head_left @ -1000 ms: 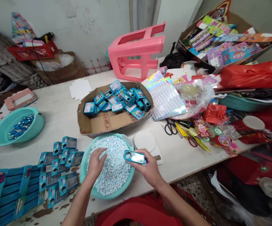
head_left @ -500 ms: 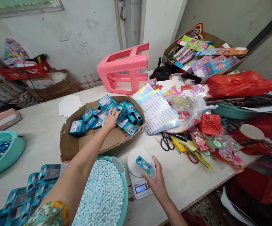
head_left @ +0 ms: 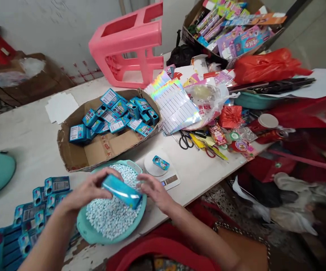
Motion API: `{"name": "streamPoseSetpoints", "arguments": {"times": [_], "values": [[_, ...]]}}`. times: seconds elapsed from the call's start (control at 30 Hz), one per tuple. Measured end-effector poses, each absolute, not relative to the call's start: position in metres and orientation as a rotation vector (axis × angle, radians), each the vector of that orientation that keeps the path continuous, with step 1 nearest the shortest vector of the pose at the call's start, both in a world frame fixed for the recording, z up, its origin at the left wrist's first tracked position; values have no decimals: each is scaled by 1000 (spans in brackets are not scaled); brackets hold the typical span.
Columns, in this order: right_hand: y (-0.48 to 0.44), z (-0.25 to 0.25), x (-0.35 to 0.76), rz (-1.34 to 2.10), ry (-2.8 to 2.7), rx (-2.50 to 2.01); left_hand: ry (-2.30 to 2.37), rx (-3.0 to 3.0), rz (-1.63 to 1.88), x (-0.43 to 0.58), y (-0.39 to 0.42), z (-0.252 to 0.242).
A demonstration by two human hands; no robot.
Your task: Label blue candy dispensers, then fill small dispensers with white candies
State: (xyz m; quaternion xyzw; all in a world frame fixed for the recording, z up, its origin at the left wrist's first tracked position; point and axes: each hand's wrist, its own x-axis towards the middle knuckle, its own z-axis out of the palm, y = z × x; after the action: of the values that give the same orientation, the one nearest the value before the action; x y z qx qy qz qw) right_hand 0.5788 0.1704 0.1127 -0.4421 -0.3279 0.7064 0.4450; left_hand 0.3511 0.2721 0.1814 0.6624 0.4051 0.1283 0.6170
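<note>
My left hand [head_left: 93,188] grips a small blue candy box [head_left: 120,190] by one end, tilted above a teal basin [head_left: 84,232]. Pale blue and white candy pieces [head_left: 106,222] fill the basin. My right hand [head_left: 156,192] is by the basin's right rim, fingers apart and close to the far end of the held box. Just beyond it, another blue box [head_left: 160,162] lies on a white scale [head_left: 172,176]. A shallow cardboard carton [head_left: 95,153] behind the basin holds several more blue boxes [head_left: 119,109].
Rows of blue boxes [head_left: 57,184] stand left of the basin. A second teal basin [head_left: 2,173] is at far left. Behind are a pink stool [head_left: 126,41] on its side and shiny label sheets [head_left: 177,107]. Scissors [head_left: 185,140] and clutter lie right; the table edge runs near my right arm.
My left hand has left the carton with a blue box and come over the basin. My right hand has moved from the scale toward that box. The view has shifted.
</note>
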Motion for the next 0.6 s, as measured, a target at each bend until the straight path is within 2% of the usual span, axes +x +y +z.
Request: {"name": "streamPoseSetpoints", "arguments": {"times": [0.07,0.1,0.17,0.27,0.4,0.5,0.6], "values": [[168,107,563,2264,-702,-801,920,1489,258,352,224,179],[165,103,558,2416,-628,-681,939,1484,265,353,207,173],[157,93,551,2499,-476,-582,1068,1458,378,349,185,149],[146,84,554,2385,-379,-673,1576,1474,636,324,178,94],[131,84,567,2210,-519,-899,2083,1701,504,302,183,26],[121,88,571,2095,-651,-1043,2212,1639,384,315,185,7],[121,92,567,1944,-789,-1174,2200,1461,411,336,187,13]]}}
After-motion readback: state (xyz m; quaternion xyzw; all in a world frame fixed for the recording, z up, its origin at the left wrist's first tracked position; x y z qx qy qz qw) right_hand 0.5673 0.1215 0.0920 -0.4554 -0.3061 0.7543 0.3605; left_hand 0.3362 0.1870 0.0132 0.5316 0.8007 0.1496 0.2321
